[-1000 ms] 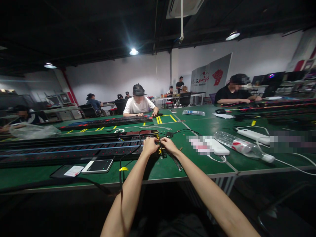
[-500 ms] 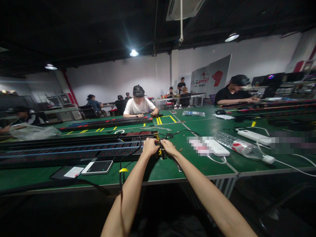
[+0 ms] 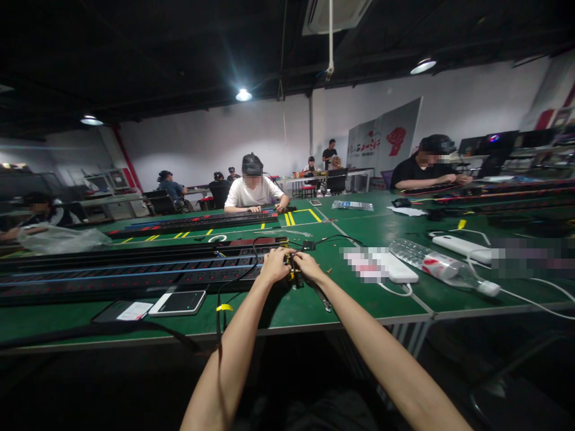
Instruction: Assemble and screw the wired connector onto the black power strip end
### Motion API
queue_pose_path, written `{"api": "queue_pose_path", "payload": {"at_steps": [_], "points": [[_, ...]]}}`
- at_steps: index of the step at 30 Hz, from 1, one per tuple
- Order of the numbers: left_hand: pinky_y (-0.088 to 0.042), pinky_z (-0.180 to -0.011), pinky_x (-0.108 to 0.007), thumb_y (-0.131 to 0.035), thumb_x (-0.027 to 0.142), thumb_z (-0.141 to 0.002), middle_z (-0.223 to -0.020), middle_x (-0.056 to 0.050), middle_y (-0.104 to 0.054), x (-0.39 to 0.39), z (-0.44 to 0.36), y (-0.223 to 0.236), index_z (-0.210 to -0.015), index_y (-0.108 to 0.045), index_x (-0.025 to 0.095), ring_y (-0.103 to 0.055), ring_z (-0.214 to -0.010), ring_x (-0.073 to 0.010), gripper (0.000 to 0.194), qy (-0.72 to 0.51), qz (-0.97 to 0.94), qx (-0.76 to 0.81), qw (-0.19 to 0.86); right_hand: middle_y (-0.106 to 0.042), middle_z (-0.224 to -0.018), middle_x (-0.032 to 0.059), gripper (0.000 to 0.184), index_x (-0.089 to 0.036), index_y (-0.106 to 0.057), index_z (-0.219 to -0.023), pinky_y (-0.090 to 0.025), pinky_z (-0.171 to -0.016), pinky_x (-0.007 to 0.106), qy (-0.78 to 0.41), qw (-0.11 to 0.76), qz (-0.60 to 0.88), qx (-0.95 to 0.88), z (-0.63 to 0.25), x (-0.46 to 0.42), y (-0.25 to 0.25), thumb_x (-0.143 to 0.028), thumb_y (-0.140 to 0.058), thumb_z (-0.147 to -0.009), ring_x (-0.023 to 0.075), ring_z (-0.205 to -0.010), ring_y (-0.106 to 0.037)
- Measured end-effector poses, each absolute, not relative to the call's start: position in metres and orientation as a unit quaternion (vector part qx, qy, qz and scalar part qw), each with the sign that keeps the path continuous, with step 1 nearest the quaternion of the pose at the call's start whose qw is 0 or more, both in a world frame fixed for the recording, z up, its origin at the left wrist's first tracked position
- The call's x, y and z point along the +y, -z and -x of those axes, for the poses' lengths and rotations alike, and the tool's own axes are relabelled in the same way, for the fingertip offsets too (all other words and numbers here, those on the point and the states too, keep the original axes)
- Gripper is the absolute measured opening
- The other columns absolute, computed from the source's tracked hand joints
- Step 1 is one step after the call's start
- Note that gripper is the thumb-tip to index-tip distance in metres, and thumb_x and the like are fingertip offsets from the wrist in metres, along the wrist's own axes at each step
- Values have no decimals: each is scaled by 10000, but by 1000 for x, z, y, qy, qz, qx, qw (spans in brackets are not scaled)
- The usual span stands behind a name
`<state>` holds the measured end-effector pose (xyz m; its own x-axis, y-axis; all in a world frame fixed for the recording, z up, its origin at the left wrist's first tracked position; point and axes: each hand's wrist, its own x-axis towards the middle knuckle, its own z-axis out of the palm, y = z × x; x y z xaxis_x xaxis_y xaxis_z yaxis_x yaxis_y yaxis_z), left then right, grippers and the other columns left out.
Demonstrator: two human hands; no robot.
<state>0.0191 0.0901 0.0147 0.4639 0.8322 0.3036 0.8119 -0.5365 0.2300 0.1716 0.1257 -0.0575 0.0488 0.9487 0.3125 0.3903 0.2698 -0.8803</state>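
Both my arms reach forward over the green table (image 3: 314, 308). My left hand (image 3: 275, 264) and my right hand (image 3: 306, 265) meet at the right end of a long black power strip (image 3: 135, 272), fingers curled and pinched on a small yellow-and-black part (image 3: 293, 275) at the strip's end. What sits inside the pinch is too small to make out. A black cable (image 3: 233, 281) loops from the strip toward me, with a yellow tag (image 3: 224, 307) on it. A thin metal tool (image 3: 322, 297) lies on the table just right of my right hand.
A phone (image 3: 178, 302) and a dark card with a white label (image 3: 121, 312) lie left of my arms. A white power bank (image 3: 390, 267), a lying plastic bottle (image 3: 438, 267) and white cables sit to the right. More long strips lie behind. Several other people work at tables beyond.
Hardly anything differs: my hands stay pinched at the strip's end, with only slight shifts of the fingers and of the camera.
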Motion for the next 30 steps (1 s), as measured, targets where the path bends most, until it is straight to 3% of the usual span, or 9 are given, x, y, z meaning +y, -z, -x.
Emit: {"api": "queue_pose_path", "payload": {"at_steps": [5,9,14,17,23,30], "points": [[-428,-979,-379,-620,188,-791,-1243,-32,-613,90,-19,-15,-1245,-607,331,-489,-1185,-259,475,-205,-851,484,17,-672,-751,31,204,-189,-633,-721,-453,-769,293,-289,492,550,-610,-170,126,54,-288,-493,-832,188,-784,-613],[-430,-983,-381,-631,183,-780,-1234,-38,-616,91,-19,-13,-1258,-603,312,-500,-1165,-256,497,-212,-852,479,17,-688,-861,26,130,-194,-606,-844,-476,-788,300,-328,529,519,-586,-168,127,51,-255,-550,-745,178,-833,-627],[-428,-994,-376,-636,183,-782,-1259,-31,-627,92,-19,-13,-1255,-606,289,-493,-1181,-253,485,-221,-852,474,21,-659,-781,-18,513,-219,-475,-1053,-486,-676,293,-467,590,425,-503,-171,121,48,-202,-670,-580,167,-701,-625],[-428,-995,-372,-632,180,-790,-1274,-23,-631,91,-20,-14,-1257,-603,287,-504,-1182,-250,480,-216,-850,481,25,-648,-761,-37,596,-234,-425,-1099,-477,-642,283,-481,588,428,-490,-173,118,45,-205,-683,-563,166,-680,-625],[-419,-1003,-369,-627,181,-796,-1274,-19,-639,90,-21,-14,-1258,-602,290,-514,-1191,-250,475,-211,-849,483,22,-646,-774,-41,513,-232,-418,-1080,-472,-662,284,-440,584,439,-522,-170,119,47,-214,-628,-613,164,-704,-618],[-415,-1010,-369,-604,160,-808,-1289,-10,-635,90,-21,-14,-1286,-593,306,-536,-1172,-244,499,-208,-848,486,21,-660,-839,-17,295,-233,-479,-1077,-435,-723,284,-277,534,490,-631,-171,111,46,-240,-496,-783,170,-790,-614]]}}
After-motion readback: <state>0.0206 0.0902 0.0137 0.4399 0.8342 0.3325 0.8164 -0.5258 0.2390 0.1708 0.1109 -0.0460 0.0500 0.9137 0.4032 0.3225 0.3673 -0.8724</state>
